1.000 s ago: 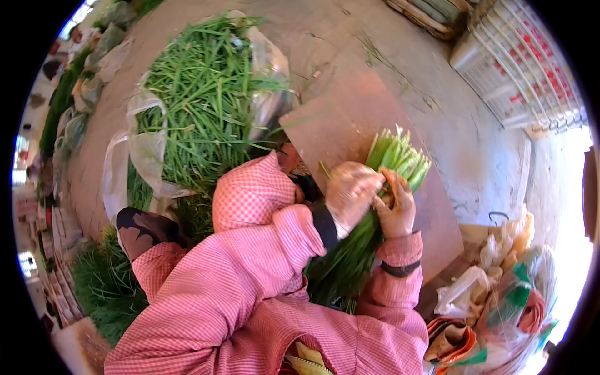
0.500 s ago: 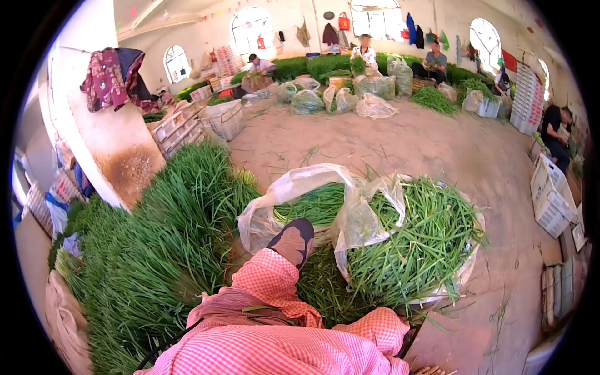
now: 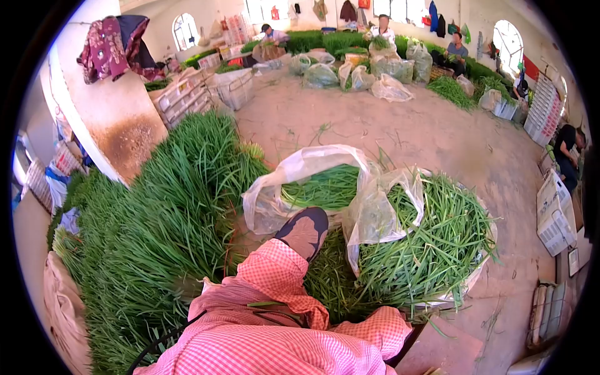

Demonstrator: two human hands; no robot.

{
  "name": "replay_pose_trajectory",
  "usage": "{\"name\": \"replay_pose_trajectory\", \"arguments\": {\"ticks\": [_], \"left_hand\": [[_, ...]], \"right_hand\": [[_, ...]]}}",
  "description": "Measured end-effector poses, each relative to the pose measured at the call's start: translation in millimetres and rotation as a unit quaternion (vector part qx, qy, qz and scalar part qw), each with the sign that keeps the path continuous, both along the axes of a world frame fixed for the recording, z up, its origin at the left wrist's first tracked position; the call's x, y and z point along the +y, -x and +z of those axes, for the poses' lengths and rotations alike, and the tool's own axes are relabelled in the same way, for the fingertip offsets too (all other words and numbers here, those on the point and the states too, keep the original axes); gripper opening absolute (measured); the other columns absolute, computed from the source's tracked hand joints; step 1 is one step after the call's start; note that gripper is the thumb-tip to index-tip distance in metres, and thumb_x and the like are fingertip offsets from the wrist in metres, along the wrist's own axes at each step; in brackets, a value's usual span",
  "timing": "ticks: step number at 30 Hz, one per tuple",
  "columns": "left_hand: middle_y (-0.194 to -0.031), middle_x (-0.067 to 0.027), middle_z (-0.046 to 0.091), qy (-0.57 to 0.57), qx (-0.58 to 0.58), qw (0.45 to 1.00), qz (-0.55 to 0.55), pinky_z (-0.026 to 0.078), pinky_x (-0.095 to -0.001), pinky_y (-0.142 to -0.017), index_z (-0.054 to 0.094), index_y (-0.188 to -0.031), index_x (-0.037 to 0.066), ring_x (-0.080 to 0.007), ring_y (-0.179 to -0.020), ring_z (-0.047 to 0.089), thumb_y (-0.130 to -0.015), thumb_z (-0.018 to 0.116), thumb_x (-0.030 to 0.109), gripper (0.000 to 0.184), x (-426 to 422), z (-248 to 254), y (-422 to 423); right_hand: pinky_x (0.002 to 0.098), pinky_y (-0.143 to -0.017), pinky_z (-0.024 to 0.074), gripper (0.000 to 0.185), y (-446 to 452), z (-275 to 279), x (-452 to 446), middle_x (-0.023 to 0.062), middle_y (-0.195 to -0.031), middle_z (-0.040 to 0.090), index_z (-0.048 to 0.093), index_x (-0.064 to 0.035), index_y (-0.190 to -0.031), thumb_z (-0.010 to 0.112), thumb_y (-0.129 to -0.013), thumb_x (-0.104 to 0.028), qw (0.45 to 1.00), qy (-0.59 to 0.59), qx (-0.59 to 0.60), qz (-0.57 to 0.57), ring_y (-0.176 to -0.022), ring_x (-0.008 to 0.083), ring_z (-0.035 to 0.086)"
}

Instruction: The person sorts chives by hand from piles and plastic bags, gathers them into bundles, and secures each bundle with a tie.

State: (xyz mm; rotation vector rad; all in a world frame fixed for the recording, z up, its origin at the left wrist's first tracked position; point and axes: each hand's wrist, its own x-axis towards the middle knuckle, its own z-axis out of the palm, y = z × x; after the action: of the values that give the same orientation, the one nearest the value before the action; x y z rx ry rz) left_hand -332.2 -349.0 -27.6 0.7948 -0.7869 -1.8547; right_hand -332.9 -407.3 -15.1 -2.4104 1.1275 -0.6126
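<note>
Neither of my hands shows clearly; at most a tiny pale bit, too small to make out, sits at the bottom edge right of my lap. My pink checkered clothing (image 3: 269,350) fills the bottom middle. From it one leg reaches forward to a brown and black shoe (image 3: 305,232). Beside my leg on the left stands a big mass of long green chives (image 3: 169,206), upright and packed tight. To the right, loose chives (image 3: 431,244) lie heaped on an opened clear plastic bag (image 3: 375,219). More cut leaves (image 3: 328,187) lie within the bag's far loop.
A white plastic crate (image 3: 555,212) stands at the right, near a seated person in black (image 3: 567,153). Other people sit along the back among filled bags (image 3: 390,67) and chives. Crates (image 3: 187,97) are stacked beside a pillar (image 3: 134,140) with a patterned jacket (image 3: 119,47).
The view has tilted down and turned slightly, so the far room sits higher and farther right. The fingers at the bottom right edge have almost wholly dropped out of sight.
</note>
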Motion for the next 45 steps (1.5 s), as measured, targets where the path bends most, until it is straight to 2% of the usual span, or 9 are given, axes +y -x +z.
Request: {"name": "replay_pose_trajectory", "arguments": {"ticks": [11, 18, 29, 33, 35, 37, 41, 43, 45], "left_hand": [[-0.102, -0.0087, 0.059, -0.362, 0.431, 0.816, -0.129, 0.046, -0.0372, -0.081, 0.055, -0.105, 0.005, -0.0216, -0.09, 0.058, -0.071, 0.057, 0.057, 0.062, 68, 101, 63], [-0.113, -0.0124, 0.054, -0.445, 0.471, 0.751, -0.124, 0.043, -0.0373, -0.087, 0.048, -0.116, 0.006, -0.0244, -0.098, 0.055, -0.069, 0.046, 0.069, 0.079, 59, 88, 41], [-0.11, -0.009, 0.054, -0.373, 0.374, 0.845, -0.084, 0.046, -0.0325, -0.082, 0.044, -0.116, 0.006, -0.0207, -0.09, 0.058, -0.079, 0.045, 0.057, 0.064, 38, 100, 27], [-0.095, -0.0052, 0.058, -0.177, -0.018, 0.97, -0.164, 0.042, -0.029, -0.081, 0.051, -0.108, 0.005, -0.015, -0.09, 0.054, -0.082, 0.052, 0.044, 0.048, 17, 45, -4], [-0.093, -0.0155, 0.058, 0.381, -0.3, 0.753, -0.444, 0.042, -0.0333, -0.079, 0.054, -0.105, 0.0, -0.0214, -0.087, 0.055, -0.072, 0.056, 0.051, 0.06, 4, 17, -51], [-0.094, -0.0197, 0.058, 0.325, -0.512, 0.565, -0.559, 0.043, -0.0354, -0.079, 0.058, -0.098, 0.001, -0.0251, -0.09, 0.056, -0.065, 0.064, 0.049, 0.058, -9, 68, -102], [-0.129, -0.0175, 0.036, 0.523, -0.699, 0.463, -0.154, 0.018, -0.0452, -0.102, 0.023, -0.131, 0.0, -0.0275, -0.123, 0.029, -0.051, 0.069, 0.055, 0.107, -50, 108, -103], [-0.137, -0.0188, 0.02, 0.578, -0.703, 0.352, -0.221, 0.01, -0.0516, -0.102, 0.004, -0.134, -0.001, -0.0338, -0.128, 0.017, -0.048, 0.069, 0.058, 0.123, -72, 105, -70], [-0.137, -0.022, 0.017, 0.503, -0.709, 0.362, -0.338, 0.006, -0.0528, -0.102, 0.003, -0.134, 0.0, -0.0361, -0.129, 0.011, -0.044, 0.072, 0.057, 0.126, -82, 72, -47]], "right_hand": [[0.0238, -0.07, 0.046, 0.033, 135, 203, 34, 0.0042, -0.088, 0.062, 0.058, -0.0054, -0.104, 0.04, -0.09, -0.029, 0.803, -0.569, 0.077, -0.161, -0.078, 0.0103, 0.057], [0.0293, -0.065, 0.0469, 0.028, 133, 81, -39, 0.0043, -0.083, 0.063, 0.063, -0.0088, -0.097, 0.054, -0.084, -0.031, 0.65, -0.647, 0.345, -0.2, -0.073, 0.0113, 0.056], [0.0319, -0.08, 0.0422, 0.027, 89, 122, -37, 0.0021, -0.089, 0.062, 0.062, -0.0049, -0.095, 0.055, -0.083, -0.029, 0.759, -0.613, 0.02, -0.217, -0.079, 0.0118, 0.055], [0.033, -0.098, 0.0253, 0.026, 93, 63, -47, 0.0024, -0.102, 0.057, 0.062, -0.0101, -0.096, 0.057, -0.082, -0.031, 0.901, -0.43, -0.063, -0.006, -0.104, 0.015, 0.043], [0.0332, -0.102, 0.0193, 0.023, 100, 31, -34, 0.005, -0.122, 0.048, 0.061, -0.0211, -0.1, 0.059, -0.078, -0.029, 0.971, -0.104, 0.214, 0.034, -0.117, 0.0259, 0.034], [0.0342, -0.097, 0.0276, 0.024, 97, 34, 4, 0.0059, -0.129, 0.04, 0.061, -0.0282, -0.1, 0.06, -0.076, -0.025, 0.948, 0.051, 0.316, 0.007, -0.116, 0.0316, 0.034], [0.0323, -0.069, 0.0436, 0.021, 96, 7, 62, 0.0077, -0.097, 0.057, 0.061, -0.0172, -0.097, 0.06, -0.076, -0.011, 0.97, 0.048, 0.062, -0.231, -0.089, 0.0231, 0.051], [0.0237, -0.06, 0.045, 0.023, 66, -6, 79, 0.0085, -0.082, 0.057, 0.054, 0.0021, -0.103, 0.052, -0.082, -0.008, 0.568, -0.371, -0.634, -0.37, -0.067, 0.0138, 0.053], [0.0197, -0.054, 0.039, 0.029, 51, -31, 98, 0.0051, -0.073, 0.055, 0.053, 0.0047, -0.103, 0.048, -0.087, -0.019, 0.685, -0.273, -0.577, -0.351, -0.059, 0.0096, 0.048]]}}
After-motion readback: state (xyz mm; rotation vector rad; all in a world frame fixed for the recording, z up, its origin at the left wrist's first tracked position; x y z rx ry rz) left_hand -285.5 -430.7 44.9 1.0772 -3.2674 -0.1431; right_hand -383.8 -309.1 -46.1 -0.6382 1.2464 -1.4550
